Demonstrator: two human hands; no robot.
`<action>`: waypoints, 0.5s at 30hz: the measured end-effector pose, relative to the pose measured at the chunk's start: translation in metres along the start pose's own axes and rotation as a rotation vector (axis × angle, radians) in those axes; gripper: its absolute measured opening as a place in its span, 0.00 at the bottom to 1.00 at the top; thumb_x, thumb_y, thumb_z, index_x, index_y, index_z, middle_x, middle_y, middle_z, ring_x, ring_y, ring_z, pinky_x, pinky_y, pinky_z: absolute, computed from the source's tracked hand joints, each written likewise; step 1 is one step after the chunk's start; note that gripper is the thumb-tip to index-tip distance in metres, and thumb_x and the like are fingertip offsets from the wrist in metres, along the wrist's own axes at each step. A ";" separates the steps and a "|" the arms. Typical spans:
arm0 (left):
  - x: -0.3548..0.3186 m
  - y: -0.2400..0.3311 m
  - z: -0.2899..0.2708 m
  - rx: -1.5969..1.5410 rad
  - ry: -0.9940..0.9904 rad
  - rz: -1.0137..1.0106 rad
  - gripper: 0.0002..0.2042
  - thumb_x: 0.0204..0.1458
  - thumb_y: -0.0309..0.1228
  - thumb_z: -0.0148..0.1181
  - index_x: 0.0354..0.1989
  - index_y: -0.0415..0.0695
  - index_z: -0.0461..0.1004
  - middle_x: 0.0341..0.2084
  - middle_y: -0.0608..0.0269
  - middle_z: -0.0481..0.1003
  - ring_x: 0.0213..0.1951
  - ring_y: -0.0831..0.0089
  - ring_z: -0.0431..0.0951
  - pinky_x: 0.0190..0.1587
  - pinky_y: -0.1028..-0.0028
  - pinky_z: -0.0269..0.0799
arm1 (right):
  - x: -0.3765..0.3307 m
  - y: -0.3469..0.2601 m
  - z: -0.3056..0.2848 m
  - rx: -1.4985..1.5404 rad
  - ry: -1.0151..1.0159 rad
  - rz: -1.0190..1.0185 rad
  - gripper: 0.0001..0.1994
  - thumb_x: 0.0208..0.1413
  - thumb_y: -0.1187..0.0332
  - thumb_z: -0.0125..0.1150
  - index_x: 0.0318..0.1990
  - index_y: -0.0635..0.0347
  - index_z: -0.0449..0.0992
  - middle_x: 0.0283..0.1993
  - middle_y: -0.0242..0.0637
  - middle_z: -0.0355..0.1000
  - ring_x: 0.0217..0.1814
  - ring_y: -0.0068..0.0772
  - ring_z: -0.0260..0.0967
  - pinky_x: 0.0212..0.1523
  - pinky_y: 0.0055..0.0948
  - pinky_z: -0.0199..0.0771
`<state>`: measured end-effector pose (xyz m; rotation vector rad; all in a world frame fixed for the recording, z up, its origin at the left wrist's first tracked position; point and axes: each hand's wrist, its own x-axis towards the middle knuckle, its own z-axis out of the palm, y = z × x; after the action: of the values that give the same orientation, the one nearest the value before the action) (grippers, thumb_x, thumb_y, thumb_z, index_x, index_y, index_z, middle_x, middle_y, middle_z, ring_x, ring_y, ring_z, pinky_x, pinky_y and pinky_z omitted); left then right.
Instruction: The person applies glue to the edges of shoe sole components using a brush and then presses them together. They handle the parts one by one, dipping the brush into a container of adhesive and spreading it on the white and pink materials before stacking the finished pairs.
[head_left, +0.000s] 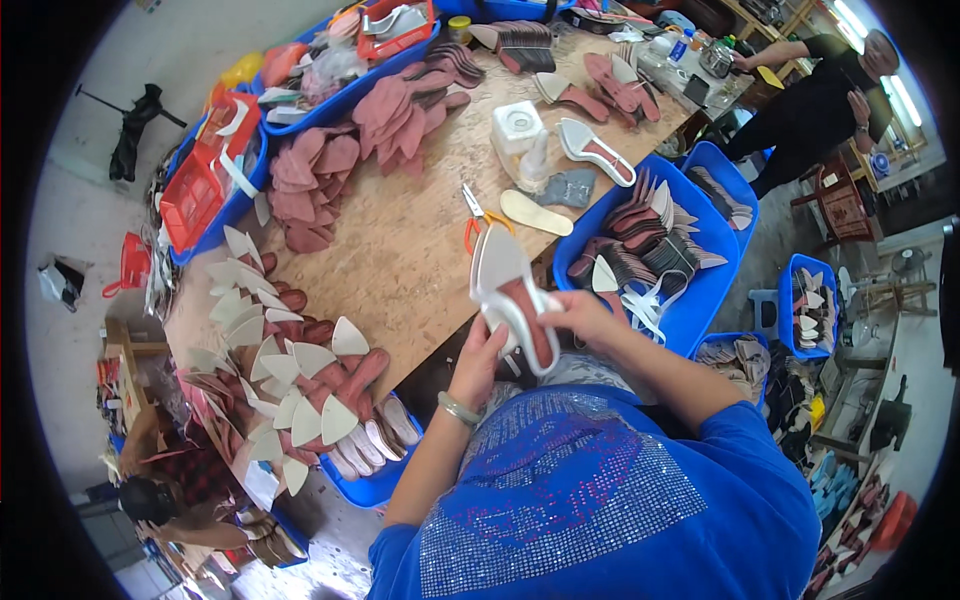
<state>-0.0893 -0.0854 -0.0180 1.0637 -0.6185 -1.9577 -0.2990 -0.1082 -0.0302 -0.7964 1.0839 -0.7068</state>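
Observation:
In front of my body I hold a shoe insole (500,262), its pale toe part pointing to the far side and its heel part reddish with a white strip along the edge. My left hand (477,362) is closed on the left side of the heel, a bracelet on its wrist. My right hand (582,316) pinches the right edge. Just beyond the toe, orange-handled scissors (474,228) lie on the wooden table (400,260). A pale loose sole piece (537,213) and a finished-looking white-edged insole (597,152) rest farther off.
Reddish insoles with pale toes (290,375) cover the table's left side. Reddish cut pieces (312,180) pile up behind them. To my right stands a blue tub (715,305) of stacked insoles and white strips. Another person (815,100) stands at the far right; someone else (170,500) is lower left.

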 end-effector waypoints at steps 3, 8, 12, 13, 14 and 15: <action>-0.003 0.003 -0.015 0.106 0.081 -0.039 0.21 0.61 0.36 0.49 0.61 0.43 0.60 0.44 0.65 0.69 0.40 0.78 0.72 0.43 0.78 0.69 | 0.031 -0.013 -0.070 -0.009 0.177 -0.108 0.13 0.51 0.71 0.62 0.44 0.62 0.76 0.39 0.32 0.75 0.38 0.22 0.71 0.42 0.25 0.71; -0.029 -0.012 -0.066 0.247 0.374 -0.059 0.17 0.60 0.35 0.50 0.55 0.42 0.66 0.38 0.66 0.73 0.36 0.80 0.73 0.40 0.80 0.70 | 0.103 -0.065 -0.204 -0.100 0.556 -0.181 0.14 0.53 0.71 0.59 0.47 0.62 0.75 0.39 0.32 0.75 0.37 0.23 0.71 0.41 0.27 0.71; -0.064 -0.039 -0.094 0.194 0.587 -0.053 0.16 0.59 0.36 0.51 0.52 0.42 0.69 0.36 0.66 0.73 0.33 0.80 0.73 0.35 0.81 0.70 | 0.162 -0.078 -0.310 -0.253 0.578 -0.242 0.19 0.53 0.70 0.58 0.53 0.63 0.71 0.44 0.36 0.74 0.43 0.26 0.70 0.46 0.27 0.68; -0.077 -0.045 -0.099 0.199 0.648 -0.054 0.16 0.59 0.37 0.51 0.52 0.42 0.69 0.36 0.66 0.73 0.32 0.80 0.73 0.34 0.81 0.70 | 0.176 -0.083 -0.319 -0.267 0.554 -0.222 0.20 0.53 0.69 0.58 0.54 0.63 0.71 0.46 0.38 0.74 0.45 0.27 0.70 0.47 0.27 0.67; -0.092 -0.052 -0.102 0.205 0.724 -0.051 0.16 0.59 0.37 0.51 0.52 0.43 0.69 0.36 0.65 0.73 0.32 0.80 0.73 0.34 0.80 0.70 | 0.191 -0.090 -0.311 -0.232 0.524 -0.183 0.20 0.53 0.68 0.59 0.54 0.62 0.71 0.47 0.38 0.74 0.45 0.28 0.70 0.48 0.28 0.67; -0.094 -0.056 -0.100 0.204 0.762 -0.053 0.16 0.59 0.38 0.51 0.52 0.43 0.69 0.36 0.65 0.73 0.31 0.80 0.73 0.33 0.80 0.71 | 0.188 -0.104 -0.315 -0.210 0.533 -0.152 0.21 0.53 0.68 0.59 0.55 0.61 0.71 0.47 0.38 0.73 0.46 0.29 0.69 0.48 0.29 0.67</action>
<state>0.0026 0.0198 -0.0683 1.8272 -0.3610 -1.3781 -0.5488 -0.3834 -0.1141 -0.9004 1.6091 -0.9777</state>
